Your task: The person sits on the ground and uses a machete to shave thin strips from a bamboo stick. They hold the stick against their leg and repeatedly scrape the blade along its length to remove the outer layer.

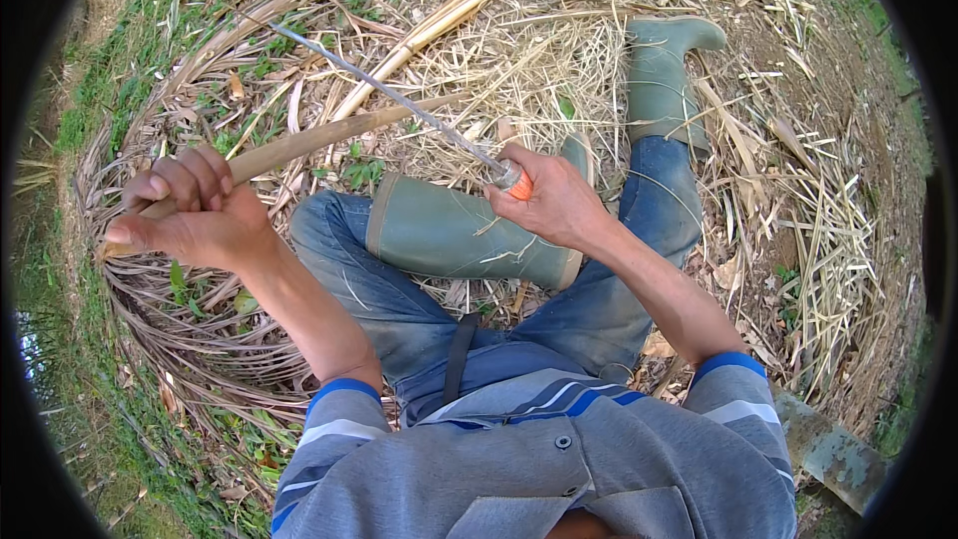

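My left hand (195,205) is wrapped round one end of a wooden stick (309,143), out at the left beyond my knee. The stick slopes up to the right, and its far end tapers over the straw. In my right hand (554,190), in front of my body, is a long knife (399,100), held by its orange handle. Its narrow blade, seen nearly edge-on, points to the upper left and crosses over the stick in this view. Whether blade and stick touch, I cannot tell.
I sit with bent legs in jeans and green rubber boots (659,80), one leg folded across under my hands. Thin pale shavings or straw (559,60) cover the ground ahead. Dry palm fronds (200,324) lie at the left, and split pale stalks (449,15) farther off.
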Demonstrator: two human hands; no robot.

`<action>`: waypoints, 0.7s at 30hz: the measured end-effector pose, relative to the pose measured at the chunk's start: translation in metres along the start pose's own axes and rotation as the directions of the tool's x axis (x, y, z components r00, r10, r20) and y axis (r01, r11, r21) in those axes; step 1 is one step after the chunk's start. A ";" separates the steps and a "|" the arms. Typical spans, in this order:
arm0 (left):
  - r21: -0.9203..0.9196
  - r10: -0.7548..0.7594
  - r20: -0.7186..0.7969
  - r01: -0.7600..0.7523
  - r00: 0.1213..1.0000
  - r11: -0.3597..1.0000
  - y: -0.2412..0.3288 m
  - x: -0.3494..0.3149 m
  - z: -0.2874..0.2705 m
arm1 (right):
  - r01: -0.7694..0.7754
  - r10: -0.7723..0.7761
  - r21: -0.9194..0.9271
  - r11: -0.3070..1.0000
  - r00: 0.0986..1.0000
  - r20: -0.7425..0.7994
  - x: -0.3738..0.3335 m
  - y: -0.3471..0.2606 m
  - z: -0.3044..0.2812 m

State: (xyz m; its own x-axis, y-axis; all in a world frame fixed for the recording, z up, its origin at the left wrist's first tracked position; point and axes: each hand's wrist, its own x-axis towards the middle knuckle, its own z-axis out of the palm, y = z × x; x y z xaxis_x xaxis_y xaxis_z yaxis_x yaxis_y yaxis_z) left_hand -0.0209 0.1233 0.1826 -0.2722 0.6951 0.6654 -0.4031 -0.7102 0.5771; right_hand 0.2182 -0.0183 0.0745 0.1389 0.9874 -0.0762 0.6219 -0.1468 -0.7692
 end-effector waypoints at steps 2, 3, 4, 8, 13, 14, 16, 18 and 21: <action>-0.003 -0.058 -0.035 0.058 0.998 0.998 -0.015 -0.006 0.013 | -0.043 0.044 -0.079 0.996 0.999 0.012 0.006 0.032 0.015; -0.048 -0.089 -0.021 0.088 0.996 0.995 -0.019 -0.001 0.008 | -0.033 0.032 -0.057 0.998 0.999 -0.006 0.006 0.035 0.016; -0.034 -0.052 -0.016 0.051 0.999 0.998 -0.018 0.002 0.010 | -0.011 0.011 -0.041 0.999 1.000 -0.004 0.010 0.024 0.009; 0.013 -0.042 -0.002 0.042 0.999 0.999 -0.011 -0.001 0.008 | 0.090 -0.087 0.052 0.995 0.995 -0.046 -0.016 -0.026 0.005; -0.039 -0.071 0.001 0.071 0.997 0.997 -0.016 -0.004 0.010 | -0.085 0.084 -0.048 0.995 0.996 -0.034 0.004 0.043 0.022; -0.058 -0.080 -0.027 0.078 0.996 0.995 -0.022 -0.006 0.007 | -0.074 0.072 -0.071 0.995 0.997 -0.037 0.003 0.040 0.021; -0.074 -0.069 -0.041 0.065 0.997 0.995 -0.025 -0.007 0.010 | -0.053 0.048 -0.114 0.992 0.998 -0.043 -0.002 0.028 0.014; -0.024 -0.056 -0.006 0.056 0.998 0.998 -0.016 -0.009 0.004 | 0.028 -0.030 -0.062 0.998 0.999 -0.024 -0.009 -0.003 0.003; -0.010 -0.038 -0.012 0.038 0.999 0.999 -0.014 -0.013 0.013 | 0.153 -0.155 -0.027 0.988 0.978 -0.139 -0.018 -0.010 0.012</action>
State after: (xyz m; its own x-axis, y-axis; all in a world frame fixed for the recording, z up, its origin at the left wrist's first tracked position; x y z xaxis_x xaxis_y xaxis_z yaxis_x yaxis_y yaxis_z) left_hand -0.0008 0.1230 0.1718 -0.2671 0.7232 0.6369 -0.4223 -0.6819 0.5973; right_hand 0.2002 -0.0343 0.0762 0.1467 0.9802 0.1329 0.6565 0.0041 -0.7543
